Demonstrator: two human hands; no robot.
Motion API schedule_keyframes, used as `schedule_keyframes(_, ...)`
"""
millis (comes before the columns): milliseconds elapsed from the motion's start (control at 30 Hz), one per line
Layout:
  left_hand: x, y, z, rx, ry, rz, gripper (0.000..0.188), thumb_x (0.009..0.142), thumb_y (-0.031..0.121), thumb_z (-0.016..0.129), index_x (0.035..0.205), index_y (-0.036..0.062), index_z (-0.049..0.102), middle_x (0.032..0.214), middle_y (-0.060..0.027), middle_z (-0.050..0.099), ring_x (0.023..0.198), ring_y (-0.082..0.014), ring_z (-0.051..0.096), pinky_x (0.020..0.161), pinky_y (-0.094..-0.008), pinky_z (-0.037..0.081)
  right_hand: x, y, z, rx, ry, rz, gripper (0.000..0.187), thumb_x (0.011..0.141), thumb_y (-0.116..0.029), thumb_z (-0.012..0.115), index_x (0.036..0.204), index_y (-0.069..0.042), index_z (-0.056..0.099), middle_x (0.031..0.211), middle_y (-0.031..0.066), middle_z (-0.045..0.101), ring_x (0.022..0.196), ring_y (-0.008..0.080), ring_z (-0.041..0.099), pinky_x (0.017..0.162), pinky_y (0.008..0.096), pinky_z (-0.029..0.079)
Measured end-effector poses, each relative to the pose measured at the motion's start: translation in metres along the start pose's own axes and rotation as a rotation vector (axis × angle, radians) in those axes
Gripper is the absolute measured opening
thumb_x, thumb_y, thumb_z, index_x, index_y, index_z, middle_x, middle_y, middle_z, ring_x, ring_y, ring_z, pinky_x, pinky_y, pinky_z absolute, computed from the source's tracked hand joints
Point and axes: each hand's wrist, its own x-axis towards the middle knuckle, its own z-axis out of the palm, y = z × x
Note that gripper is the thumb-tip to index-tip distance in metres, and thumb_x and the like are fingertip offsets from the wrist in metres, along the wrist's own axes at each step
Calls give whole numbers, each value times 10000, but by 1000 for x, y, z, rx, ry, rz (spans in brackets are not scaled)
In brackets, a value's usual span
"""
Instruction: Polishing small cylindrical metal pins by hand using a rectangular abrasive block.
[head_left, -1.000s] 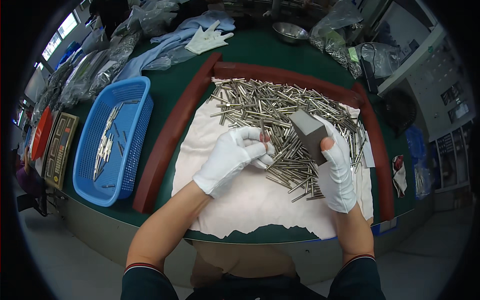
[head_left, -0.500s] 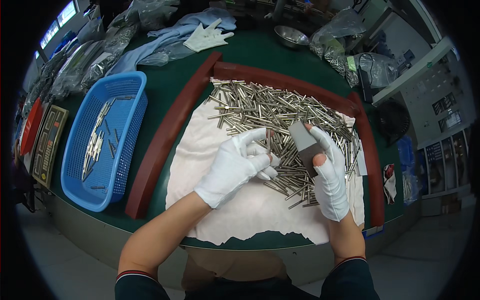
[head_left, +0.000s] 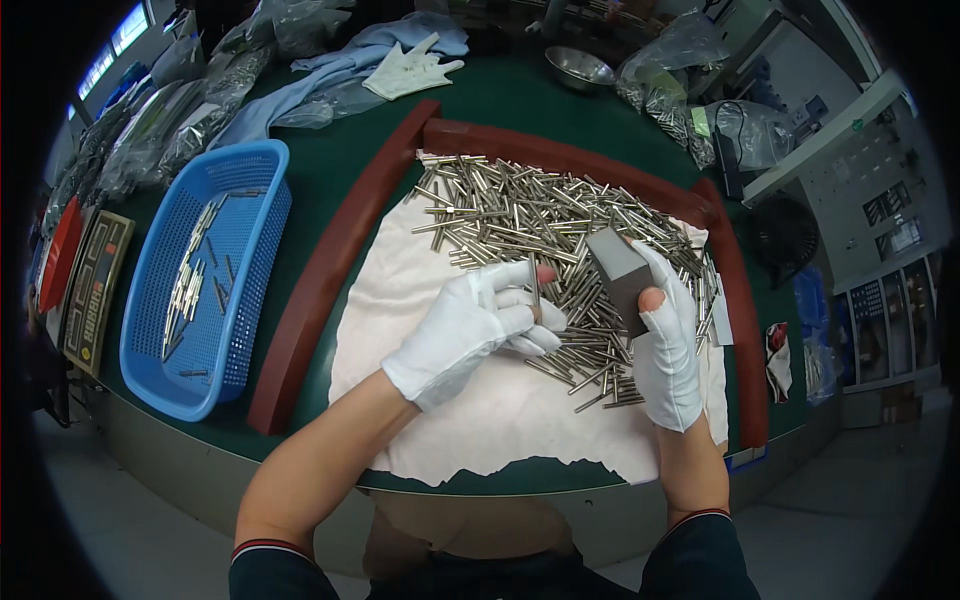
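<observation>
Both my hands wear white gloves with some fingertips bare. Between thumb and fingers, my left hand pinches a thin metal pin, held roughly upright. My right hand grips a grey rectangular block, tilted, with the thumb on its near side. The block is a short way right of the pin, apart from it. Beneath and beyond both hands, a heap of shiny metal pins lies on a pale cloth. The hands hide some of the heap.
A dark red frame borders the cloth on its left, far and right sides. Left of it stands a blue perforated basket holding some pins. Farther off are a white glove, a metal bowl and plastic bags.
The block has shifted slightly right and turned a little in my right hand. My left fingers have changed their grip, and more of the upright pin shows.
</observation>
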Motion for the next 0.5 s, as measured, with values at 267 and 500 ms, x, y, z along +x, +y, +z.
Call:
schedule_keyframes(267,2,-2,1,-42,-48,-4,474,879,62,567,1306,-40,389,974,-132,627,811,-184,654,755,-270,527,-1,-2,0,3,13,-25,733,820,-526,595,1277,31,459,1212,105,529,1106,160,498,966,276,356)
schedule_keyframes(500,2,-3,0,-64,-46,-7,501,859,42,595,1304,-43,382,975,-144,628,832,-190,655,762,-270,534,0,-1,-2,-4,-4,-17,727,823,-518,595,1280,29,456,1208,102,527,1111,159,490,978,279,340)
